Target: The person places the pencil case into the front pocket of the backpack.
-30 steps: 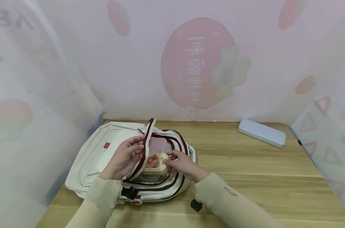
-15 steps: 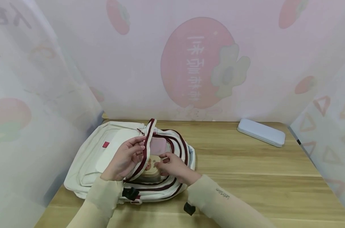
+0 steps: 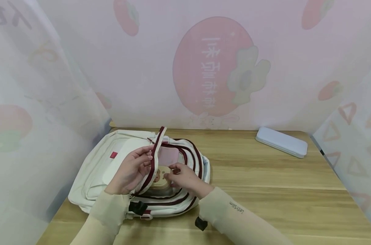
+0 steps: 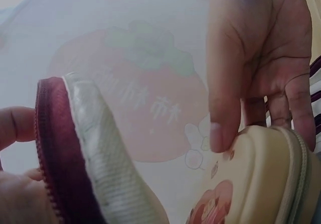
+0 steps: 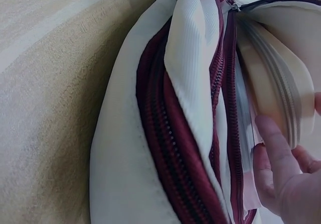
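Observation:
A white backpack [image 3: 92, 170] with dark red zips lies on the wooden table, its front pocket unzipped. My left hand [image 3: 131, 172] pinches the edge of the pocket flap [image 4: 108, 158] and keeps it lifted to the left. In my right hand [image 3: 187, 178] is a small cream zippered case [image 4: 266, 179] with a bear-like picture on top, gripped at its right end, thumb above and fingers along the side. The case sits partly inside the pocket mouth, its left end behind the flap in the head view. Behind it in the pocket shows a flat pink item [image 3: 168, 156].
A pale blue flat box [image 3: 281, 142] lies at the back right of the table [image 3: 265, 190]. Further zipped compartments of the backpack run along its right side. A printed strawberry curtain [image 3: 142, 85] hangs right behind the table's back edge.
My right hand has moved left with the cream case, taking it deeper under the flap. My left hand still holds the flap, now drawn slightly further left.

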`<state>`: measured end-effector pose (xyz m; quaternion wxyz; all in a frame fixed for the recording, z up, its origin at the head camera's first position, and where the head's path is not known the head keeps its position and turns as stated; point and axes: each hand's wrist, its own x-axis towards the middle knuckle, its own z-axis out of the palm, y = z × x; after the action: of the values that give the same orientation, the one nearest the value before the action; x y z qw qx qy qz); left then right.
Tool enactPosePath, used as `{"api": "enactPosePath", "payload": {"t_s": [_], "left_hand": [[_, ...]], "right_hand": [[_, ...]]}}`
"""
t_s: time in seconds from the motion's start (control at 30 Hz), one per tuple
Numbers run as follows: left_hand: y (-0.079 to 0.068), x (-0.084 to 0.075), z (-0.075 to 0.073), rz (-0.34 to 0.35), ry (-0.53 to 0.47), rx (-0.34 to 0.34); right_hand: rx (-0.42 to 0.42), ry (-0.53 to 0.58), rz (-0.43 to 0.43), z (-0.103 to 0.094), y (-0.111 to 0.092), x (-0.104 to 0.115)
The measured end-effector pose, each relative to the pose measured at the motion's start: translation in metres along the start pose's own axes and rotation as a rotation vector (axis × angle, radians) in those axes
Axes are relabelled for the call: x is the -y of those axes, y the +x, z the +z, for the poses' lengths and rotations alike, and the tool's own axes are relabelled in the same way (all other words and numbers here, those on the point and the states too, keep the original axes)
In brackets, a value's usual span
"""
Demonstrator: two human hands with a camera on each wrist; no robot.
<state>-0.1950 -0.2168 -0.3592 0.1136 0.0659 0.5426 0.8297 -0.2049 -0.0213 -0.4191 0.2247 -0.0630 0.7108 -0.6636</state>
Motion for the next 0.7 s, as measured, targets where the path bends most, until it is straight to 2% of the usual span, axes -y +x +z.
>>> {"api": "enactPosePath", "payload": {"t_s": [0.2,0.37,0.7], "left_hand": [[-0.002,-0.003,-0.006,0.007,-0.027,-0.030],[-0.003,-0.005,-0.009,0.034,-0.066,-0.020],[-0.010,-0.011,-0.028,0.070,-0.173,0.035]], "right_hand": [[0.020,0.010,0.003,-0.003,0.000,-0.003],[0.041,0.008,0.001,-0.011,0.000,-0.005],[0.041,-0.014,-0.011,-0.049,-0.007,-0.011]]}}
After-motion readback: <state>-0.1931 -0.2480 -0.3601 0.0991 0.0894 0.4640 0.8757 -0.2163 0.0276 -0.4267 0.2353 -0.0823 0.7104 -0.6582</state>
